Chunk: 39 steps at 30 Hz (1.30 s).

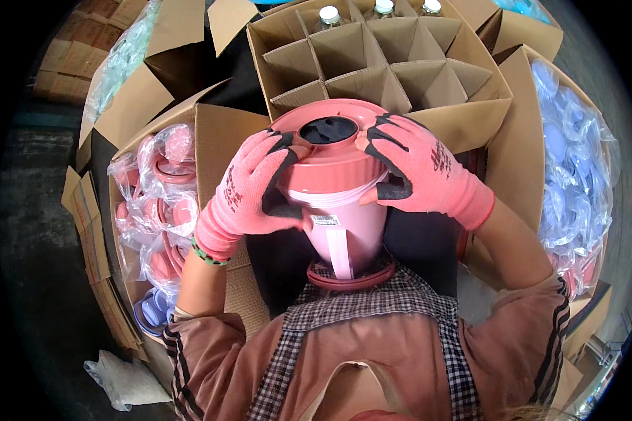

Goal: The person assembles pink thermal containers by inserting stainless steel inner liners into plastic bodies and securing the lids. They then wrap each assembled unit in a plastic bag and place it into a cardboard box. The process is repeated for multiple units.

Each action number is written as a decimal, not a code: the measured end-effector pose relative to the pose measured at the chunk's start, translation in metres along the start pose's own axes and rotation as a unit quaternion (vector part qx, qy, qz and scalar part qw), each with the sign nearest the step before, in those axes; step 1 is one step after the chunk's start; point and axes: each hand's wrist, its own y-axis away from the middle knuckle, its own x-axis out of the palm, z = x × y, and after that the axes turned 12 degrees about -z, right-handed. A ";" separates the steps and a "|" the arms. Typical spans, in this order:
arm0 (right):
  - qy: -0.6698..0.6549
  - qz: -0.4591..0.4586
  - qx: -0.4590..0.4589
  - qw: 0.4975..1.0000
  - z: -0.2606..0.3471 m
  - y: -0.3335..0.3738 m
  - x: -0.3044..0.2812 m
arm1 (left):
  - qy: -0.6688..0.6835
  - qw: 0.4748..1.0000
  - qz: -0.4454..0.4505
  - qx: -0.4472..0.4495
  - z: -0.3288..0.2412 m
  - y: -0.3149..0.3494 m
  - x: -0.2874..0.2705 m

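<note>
Between my two gloved hands is a pink plastic pitcher (361, 240) with a pale pink handle and a small label on its side. A wide, darker pink lid (330, 176) with a round black centre sits on top of it. My left hand (251, 184) grips the lid's left side, thumb lower down beside the pitcher's body. On the opposite side my right hand (423, 168) curls over the lid's edge, its thumb under the rim. Below the pitcher, against my checked apron, lies a dark pink round piece (351, 281).
Ahead stands a cardboard box with dividers (372, 74), several white-capped bottles at its far side. On the left a box holds bagged pink parts (165, 210); on the right another holds bagged blue parts (572, 161). Flattened cardboard (95, 231) and a plastic bag (126, 379) lie at left.
</note>
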 end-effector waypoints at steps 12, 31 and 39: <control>-0.001 0.027 0.010 1.000 0.003 0.000 -0.002 | 0.028 1.000 -0.004 -0.010 -0.005 0.009 -0.001; -0.505 -0.186 0.428 0.726 -0.041 -0.013 0.051 | 0.507 0.667 -0.265 -0.478 0.031 0.010 0.051; -0.558 -0.188 0.355 0.726 -0.046 0.007 0.053 | 0.325 0.820 -0.315 -0.351 -0.014 -0.005 0.048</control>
